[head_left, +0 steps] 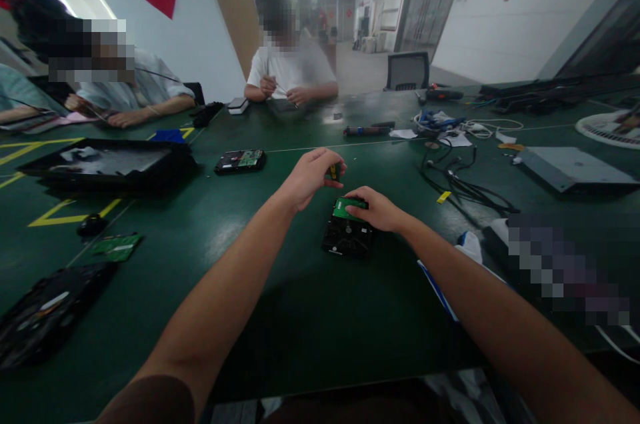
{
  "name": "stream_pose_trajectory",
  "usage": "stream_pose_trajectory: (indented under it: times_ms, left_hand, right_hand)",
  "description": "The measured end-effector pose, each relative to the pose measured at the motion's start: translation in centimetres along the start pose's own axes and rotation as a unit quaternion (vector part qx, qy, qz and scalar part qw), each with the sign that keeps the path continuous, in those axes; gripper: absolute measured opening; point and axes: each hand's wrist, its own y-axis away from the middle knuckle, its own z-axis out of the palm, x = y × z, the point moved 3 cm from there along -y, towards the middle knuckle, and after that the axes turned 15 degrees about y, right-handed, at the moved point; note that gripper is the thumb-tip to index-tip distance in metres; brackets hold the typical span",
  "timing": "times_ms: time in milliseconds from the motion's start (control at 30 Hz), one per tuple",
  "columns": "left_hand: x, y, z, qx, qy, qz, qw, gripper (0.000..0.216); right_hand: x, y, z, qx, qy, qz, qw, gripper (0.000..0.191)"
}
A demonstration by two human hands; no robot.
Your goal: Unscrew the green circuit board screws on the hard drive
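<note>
In front of me on the green table lies a black hard drive (pixel 349 239) with a green circuit board (pixel 345 208) at its far end. My right hand (pixel 375 209) grips that end, its thumb on the board and its fingers around the far edge. Just beyond and to the left, my left hand (pixel 315 177) is raised over the table. Its curled fingers close on a black-and-yellow tool handle (pixel 334 172). Most of this tool is hidden by the fingers, and its tip does not show.
At left are a black tray (pixel 115 167), a second hard drive (pixel 240 161), a loose circuit board (pixel 117 247) and a larger black drive (pixel 55 307). Cables (pixel 455 177) and a grey metal box (pixel 575 167) lie at right. Several people sit across the table.
</note>
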Motion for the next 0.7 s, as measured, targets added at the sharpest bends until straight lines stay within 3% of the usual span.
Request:
stream_pose_trajectory:
  times_ms: [133,333,533,700]
  left_hand:
    - [0.33,0.16,0.07,-0.01,-0.038,0.019,0.999,0.017]
    - [0.0,0.19,0.04,-0.006,0.022,-0.031,0.999,0.02]
    - [0.18,0.05,-0.06,0.021,-0.032,0.029,0.999,0.017]
    - [0.06,-0.06,-0.08,0.004,-0.055,0.014,0.998,0.017]
  right_hand:
    - [-0.02,0.01,-0.01,0.002,0.0,0.002,1.0,0.033]
    - [-0.08,0.02,-0.03,0.0,0.002,0.003,1.0,0.034]
    - [0.03,0.04,0.03,-0.004,0.007,0.009,1.0,0.035]
    - [0.09,-0.06,0.11,0.003,0.0,0.001,1.0,0.033]
